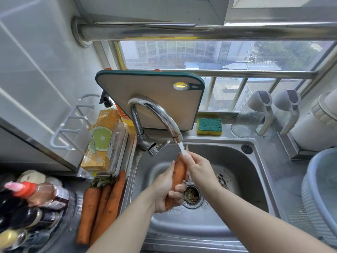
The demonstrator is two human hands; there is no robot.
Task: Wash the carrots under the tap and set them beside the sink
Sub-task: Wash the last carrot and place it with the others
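1. Head view: a wet orange carrot [179, 172] slants over the steel sink [228, 157]. Its long axis runs near-left to far-right, with the upper end under the curved chrome tap [155, 114].
2. The left grip [167, 190] is clamped round its lower half, and the right grip [197, 167] holds its top.
3. Three dirt-flecked orange carrots [102, 207] lie lengthwise on the steel table [71, 234], left of the sink.
4. A beige green-edged cutting board [151, 99] stands behind the tap.

You see a glossy metal tap [155, 114], a duller steel sink [235, 161], a wet carrot [179, 172], a rough sponge [209, 126] and matt board [145, 95].
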